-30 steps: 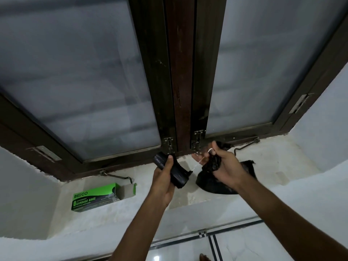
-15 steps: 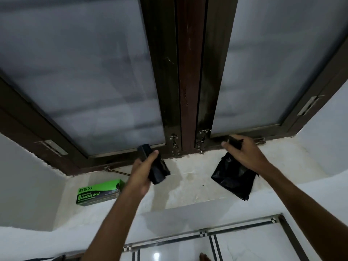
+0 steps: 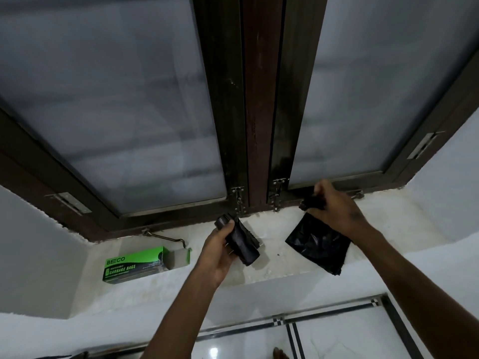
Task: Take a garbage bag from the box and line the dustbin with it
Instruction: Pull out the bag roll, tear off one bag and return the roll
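My left hand [image 3: 219, 251] grips a black roll of garbage bags [image 3: 239, 240] above the marble window sill [image 3: 274, 257]. To the right, my right hand [image 3: 337, 208] pinches the top of a single folded black garbage bag [image 3: 317, 244], which hangs down over the sill, apart from the roll. The green garbage bag box [image 3: 134, 264] lies on the sill at the left with its right end flap open. No dustbin is in view.
A dark wooden window frame [image 3: 261, 112] with frosted panes rises behind the sill, with metal latches [image 3: 238, 200] and a stay hook [image 3: 166, 238] at its base. White walls flank the recess. Tiled floor [image 3: 337, 340] with dark border lines lies below.
The single bag has come away from the roll. My hands have moved apart, the left with the roll, the right lifting the loose bag to the right.
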`<state>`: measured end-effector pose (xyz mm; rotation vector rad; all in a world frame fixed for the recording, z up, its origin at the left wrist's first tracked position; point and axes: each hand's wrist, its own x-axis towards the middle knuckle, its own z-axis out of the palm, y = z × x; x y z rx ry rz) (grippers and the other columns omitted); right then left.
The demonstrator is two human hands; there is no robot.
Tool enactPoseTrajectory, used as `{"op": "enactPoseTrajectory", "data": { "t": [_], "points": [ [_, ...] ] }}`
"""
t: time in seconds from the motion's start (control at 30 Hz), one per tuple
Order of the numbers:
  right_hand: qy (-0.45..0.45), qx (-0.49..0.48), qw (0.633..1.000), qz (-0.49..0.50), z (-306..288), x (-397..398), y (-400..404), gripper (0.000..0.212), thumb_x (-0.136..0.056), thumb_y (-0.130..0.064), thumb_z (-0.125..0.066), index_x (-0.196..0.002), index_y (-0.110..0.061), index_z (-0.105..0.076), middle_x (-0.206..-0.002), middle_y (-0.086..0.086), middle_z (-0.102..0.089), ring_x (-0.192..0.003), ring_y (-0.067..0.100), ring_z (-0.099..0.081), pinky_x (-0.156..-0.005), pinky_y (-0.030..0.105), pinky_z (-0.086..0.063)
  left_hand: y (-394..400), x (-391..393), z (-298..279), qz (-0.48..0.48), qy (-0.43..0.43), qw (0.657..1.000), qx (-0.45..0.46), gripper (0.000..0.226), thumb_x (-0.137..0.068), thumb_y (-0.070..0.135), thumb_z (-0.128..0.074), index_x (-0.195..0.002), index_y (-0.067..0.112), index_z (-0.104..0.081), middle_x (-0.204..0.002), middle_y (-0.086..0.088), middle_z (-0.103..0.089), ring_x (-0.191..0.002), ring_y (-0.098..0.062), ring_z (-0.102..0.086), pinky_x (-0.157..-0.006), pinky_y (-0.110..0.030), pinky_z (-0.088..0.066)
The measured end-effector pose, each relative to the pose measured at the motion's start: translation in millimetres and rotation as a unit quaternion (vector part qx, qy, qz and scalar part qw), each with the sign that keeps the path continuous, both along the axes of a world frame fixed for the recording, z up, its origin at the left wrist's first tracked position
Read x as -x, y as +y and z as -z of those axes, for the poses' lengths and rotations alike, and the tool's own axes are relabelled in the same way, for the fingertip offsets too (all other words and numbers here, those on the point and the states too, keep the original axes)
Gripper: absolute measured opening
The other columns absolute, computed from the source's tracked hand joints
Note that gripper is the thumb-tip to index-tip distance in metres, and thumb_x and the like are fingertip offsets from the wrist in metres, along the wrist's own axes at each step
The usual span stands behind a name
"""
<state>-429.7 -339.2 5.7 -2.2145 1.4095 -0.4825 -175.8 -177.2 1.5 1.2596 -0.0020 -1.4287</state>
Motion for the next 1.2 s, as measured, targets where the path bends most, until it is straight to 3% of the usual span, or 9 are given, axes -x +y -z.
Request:
{"op": "enactPoseTrajectory", "data": {
  "t": [0.17,0.3,0.4,0.5,0.6,0.77,0.9,1.07,1.2],
  "points": [
    [0.084,0.05,0.989,0.114,-16,22,-9,0.082,-0.07,-0.033,-0.088,-0.137,-0.025,-0.041,-0.131,0.009,-0.056,-0.12,0.033,-0.052,-0.097,0.048,-0.046,-2,6,2,0.012,-0.056,0.998,0.007,0.036,-0.091,0.018,-0.068,-0.125,0.014,-0.061,-0.124,-0.013,-0.067,-0.115,-0.028,-0.06,-0.084,-0.033,-0.052],
    [-0.083,0.185,0.972,0.118,-19,-11,46,0.035,-0.087,-0.012,-0.071,-0.119,-0.015,-0.059,-0.112,0.006,-0.058,-0.105,0.028,-0.052,-0.087,0.038,-0.047,-2,7,2,0.024,-0.023,0.999,0.015,0.032,-0.09,0.011,-0.068,-0.121,0.013,-0.061,-0.12,-0.013,-0.067,-0.119,-0.032,-0.059,-0.092,-0.039,-0.052],
    [-0.266,-0.098,0.958,0.05,2,-49,95,0.031,-0.09,-0.02,-0.072,-0.119,-0.025,-0.061,-0.108,-0.005,-0.062,-0.098,0.017,-0.062,-0.074,0.016,-0.05,-2,5,-2,0.032,-0.002,0.999,0.038,0.023,-0.091,0.006,-0.065,-0.113,0.012,-0.061,-0.119,-0.017,-0.067,-0.115,-0.034,-0.062,-0.092,-0.043,-0.054],
    [-0.357,-0.366,0.86,-0.003,20,-77,117,0.058,-0.083,-0.033,-0.078,-0.136,-0.031,-0.053,-0.128,-0.008,-0.064,-0.117,0.008,-0.062,-0.092,0.02,-0.053,4,-4,-3,0.034,0.002,0.997,0.072,0.025,-0.09,0.006,-0.064,-0.115,0.011,-0.061,-0.117,-0.018,-0.069,-0.107,-0.032,-0.067,-0.092,-0.046,-0.056],
    [-0.419,-0.414,0.808,-0.023,26,-96,116,0.049,-0.079,-0.027,-0.079,-0.126,-0.025,-0.064,-0.125,0.003,-0.07,-0.114,0.023,-0.068,-0.102,0.048,-0.052,18,-19,-4,0.023,-0.007,0.995,0.095,0.03,-0.088,0.002,-0.065,-0.116,0.011,-0.062,-0.116,-0.016,-0.071,-0.11,-0.033,-0.068,-0.097,-0.048,-0.054],
    [-0.413,-0.381,0.827,-0.03,26,-136,115,0.033,-0.079,-0.009,-0.08,-0.11,-0.018,-0.074,-0.113,0.011,-0.073,-0.103,0.035,-0.07,-0.095,0.051,-0.055,53,-51,-4,-0.005,-0.208,0.972,0.112,0.024,-0.083,-0.005,-0.07,-0.098,0.014,-0.067,-0.098,-0.003,-0.075,-0.101,-0.02,-0.067,-0.088,-0.031,-0.053],
    [-0.352,-0.295,0.883,-0.094,25,-159,116,0.032,-0.079,0.006,-0.077,-0.1,-0.018,-0.076,-0.103,-0.002,-0.075,-0.1,0.017,-0.069,-0.081,0.026,-0.055,87,-100,2,-0.012,-0.441,0.891,0.109,0.015,-0.083,-0.001,-0.073,-0.086,0.012,-0.069,-0.1,0.0,-0.074,-0.1,-0.021,-0.068,-0.084,-0.033,-0.056],
    [-0.254,-0.169,0.941,-0.146,30,-191,120,0.037,-0.073,0.003,-0.08,-0.099,-0.023,-0.076,-0.104,-0.007,-0.066,-0.101,0.008,-0.063,-0.092,0.022,-0.049,121,-175,25,0.243,-0.798,0.539,-0.111,0.073,-0.064,0.04,-0.088,-0.13,0.024,-0.061,-0.133,-0.002,-0.061,-0.13,-0.031,-0.05,-0.11,-0.052,-0.035],
    [-0.239,-0.163,0.944,-0.157,31,-220,135,0.043,-0.072,0.003,-0.08,-0.099,-0.031,-0.074,-0.105,-0.005,-0.052,-0.1,-0.001,-0.056,-0.087,0.008,-0.043,120,-177,25,0.27,-0.777,0.556,-0.124,0.059,-0.069,0.035,-0.083,-0.124,0.032,-0.063,-0.12,0.004,-0.067,-0.115,-0.027,-0.059,-0.104,-0.05,-0.039]
  ]
}}
